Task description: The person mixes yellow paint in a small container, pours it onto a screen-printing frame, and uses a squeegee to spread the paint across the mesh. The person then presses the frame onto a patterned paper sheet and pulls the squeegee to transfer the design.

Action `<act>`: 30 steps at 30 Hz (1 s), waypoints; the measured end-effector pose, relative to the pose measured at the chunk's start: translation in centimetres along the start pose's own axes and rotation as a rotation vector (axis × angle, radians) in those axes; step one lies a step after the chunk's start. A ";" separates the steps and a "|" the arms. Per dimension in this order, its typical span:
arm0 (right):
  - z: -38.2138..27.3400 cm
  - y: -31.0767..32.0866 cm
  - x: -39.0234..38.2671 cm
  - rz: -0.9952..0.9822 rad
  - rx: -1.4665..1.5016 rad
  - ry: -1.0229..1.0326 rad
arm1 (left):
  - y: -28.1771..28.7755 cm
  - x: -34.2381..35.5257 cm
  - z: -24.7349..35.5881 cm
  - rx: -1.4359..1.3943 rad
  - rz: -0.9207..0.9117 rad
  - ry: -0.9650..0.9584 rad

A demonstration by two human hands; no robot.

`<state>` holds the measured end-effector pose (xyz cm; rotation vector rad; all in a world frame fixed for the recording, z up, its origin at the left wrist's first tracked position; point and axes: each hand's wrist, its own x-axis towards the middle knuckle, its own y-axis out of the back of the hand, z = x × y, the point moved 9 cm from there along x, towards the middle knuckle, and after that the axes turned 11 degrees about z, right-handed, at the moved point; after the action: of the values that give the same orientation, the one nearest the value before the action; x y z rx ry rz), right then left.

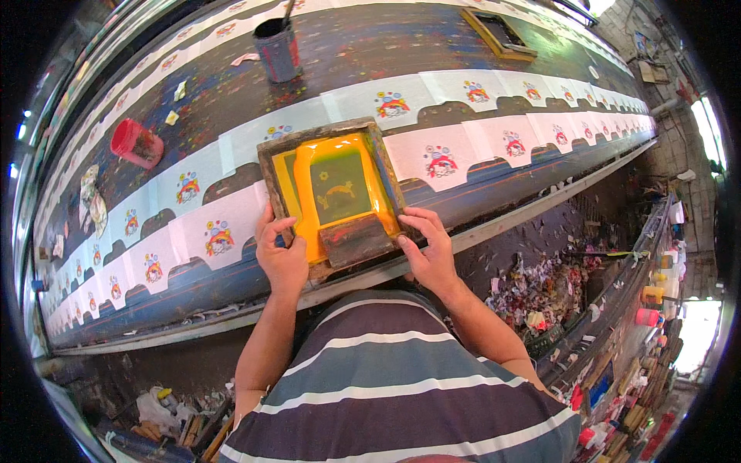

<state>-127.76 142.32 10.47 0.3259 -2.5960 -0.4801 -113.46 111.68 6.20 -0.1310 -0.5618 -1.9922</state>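
Observation:
A wooden screen printing frame [275, 163] lies over the row of printed cloth pieces nearest me. Yellow ink [307, 202] coats its mesh in a thick band along the left, top and right, around a small stencil pattern. A dark, stained squeegee [359, 241] rests inside at the near end. My left hand [283, 253] grips the frame's near left side with fingers curled. At the near right corner my right hand [426, 248] closes on the frame, thumb and fingers pinching its edge. Whatever cloth lies under the frame is hidden.
White printed cloth pieces [440, 158] run in rows along the long table [363, 58]. A dark ink bucket [279, 55], a red bucket [137, 144], a crumpled rag [93, 201] and another wooden frame [494, 40] stand on it. Scraps [532, 285] litter the floor at right.

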 end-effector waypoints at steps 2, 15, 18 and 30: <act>2.2 1.7 0.0 0.003 0.060 -0.060 | -1.4 -0.6 1.2 -0.020 -0.002 -0.010; 12.5 16.8 5.5 0.012 0.067 -0.039 | -19.4 -7.1 6.4 -0.164 -0.008 0.042; 13.8 18.6 6.3 -0.019 0.067 -0.019 | -21.3 -8.0 6.9 -0.221 -0.024 0.117; 10.6 19.7 7.1 -0.073 -0.007 0.296 | -22.2 -8.3 5.5 -0.319 -0.078 0.239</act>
<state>-141.93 161.02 12.31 0.4544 -2.3013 -0.4308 -129.56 129.18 0.99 -0.0655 -0.0951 -2.1247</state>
